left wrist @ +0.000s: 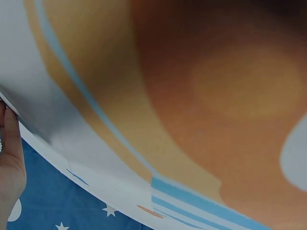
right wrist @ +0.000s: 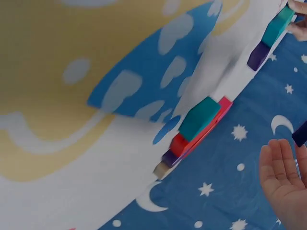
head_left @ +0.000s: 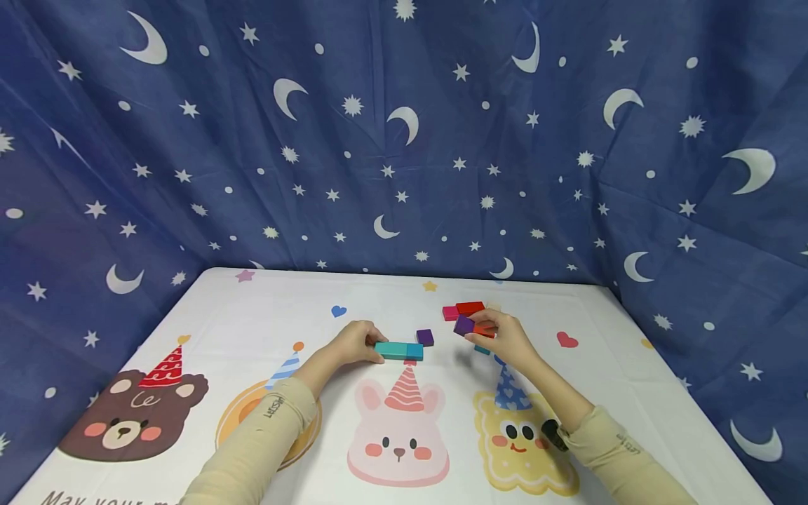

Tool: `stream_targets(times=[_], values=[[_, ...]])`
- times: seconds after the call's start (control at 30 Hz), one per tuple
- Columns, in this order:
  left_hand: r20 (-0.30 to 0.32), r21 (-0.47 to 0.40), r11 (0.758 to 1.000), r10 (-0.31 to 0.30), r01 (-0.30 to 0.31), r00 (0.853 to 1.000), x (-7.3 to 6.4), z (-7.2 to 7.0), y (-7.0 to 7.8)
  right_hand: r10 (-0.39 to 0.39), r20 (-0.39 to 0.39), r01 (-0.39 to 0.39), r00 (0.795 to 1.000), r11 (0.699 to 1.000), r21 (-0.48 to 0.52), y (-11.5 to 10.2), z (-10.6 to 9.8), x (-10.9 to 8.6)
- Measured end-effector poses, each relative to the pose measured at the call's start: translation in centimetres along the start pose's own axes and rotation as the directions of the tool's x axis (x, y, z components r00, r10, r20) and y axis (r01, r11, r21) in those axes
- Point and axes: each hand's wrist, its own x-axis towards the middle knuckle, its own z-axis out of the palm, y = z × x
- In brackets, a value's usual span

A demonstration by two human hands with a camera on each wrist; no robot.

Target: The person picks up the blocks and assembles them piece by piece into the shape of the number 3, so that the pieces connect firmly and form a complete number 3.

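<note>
My left hand [head_left: 358, 342] grips the left end of a long teal block [head_left: 391, 350], thumb in front and fingers behind. A shorter blue block [head_left: 414, 351] sits flush against the teal block's right end. Just behind them a purple block [head_left: 425, 338] lies on the table. My right hand [head_left: 508, 340] pinches another purple block [head_left: 463, 325] between thumb and fingertips, raised above the table. In the right wrist view this block [right wrist: 301, 134] looks dark above the right hand [right wrist: 288, 187]. Only part of the left hand [left wrist: 11, 163] enters the left wrist view.
Around the right hand lie a pink block [head_left: 450, 313], a red block [head_left: 470, 308], an orange block [head_left: 485, 330] and a teal block [head_left: 482, 349], partly covered. A beige block [right wrist: 161, 170] shows in the right wrist view. A starry blue curtain [head_left: 379, 140] hangs behind the table.
</note>
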Motion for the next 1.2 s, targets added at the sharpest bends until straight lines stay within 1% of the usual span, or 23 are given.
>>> stream_targets(times=[0.13, 0.3, 0.4, 0.53, 0.73, 0.87, 1.0, 1.1, 1.2], values=[[-0.006, 0.005, 1.000, -0.009, 0.009, 1.000, 0.0, 0.1, 0.0, -0.016, 0.022, 0.015, 1.000, 0.999, 0.041, -0.3, 0.5, -0.1], [0.000, 0.006, 1.000, -0.014, 0.014, 1.000, 0.1, 0.2, 0.0, -0.004, 0.030, 0.002, 1.000, 0.998, 0.058, -0.8, 0.9, -0.4], [0.002, 0.011, 1.000, -0.012, 0.012, 1.000, 0.1, 0.2, 0.0, -0.010, 0.042, 0.008, 0.999, 0.999, 0.039, -1.0, 1.3, -0.5], [-0.002, 0.012, 1.000, -0.012, 0.012, 1.000, 0.1, 0.1, -0.1, -0.044, 0.063, 0.044, 0.997, 0.999, 0.000, -1.1, 2.1, -0.6], [0.006, 0.013, 1.000, -0.011, 0.011, 1.000, 0.2, 0.0, 0.0, -0.072, 0.095, 0.074, 0.993, 0.997, -0.010, -1.0, 3.4, -0.8], [-0.005, 0.010, 1.000, -0.019, 0.019, 1.000, 0.4, -0.3, 0.1, -0.057, 0.131, 0.060, 0.990, 0.998, -0.020, -1.0, 4.0, -0.7], [-0.001, 0.010, 1.000, -0.012, 0.012, 1.000, 0.4, -0.3, 0.1, -0.019, 0.183, 0.025, 0.983, 0.999, -0.033, -1.2, 4.5, -0.8], [0.007, 0.002, 1.000, -0.007, 0.007, 1.000, 0.2, -0.1, 0.1, -0.011, 0.206, 0.021, 0.979, 0.999, -0.048, -1.3, 4.6, -1.0], [0.005, -0.003, 1.000, -0.012, 0.012, 1.000, 0.1, 0.1, 0.0, -0.015, 0.212, 0.030, 0.977, 0.997, -0.066, -1.3, 4.7, -1.3]])
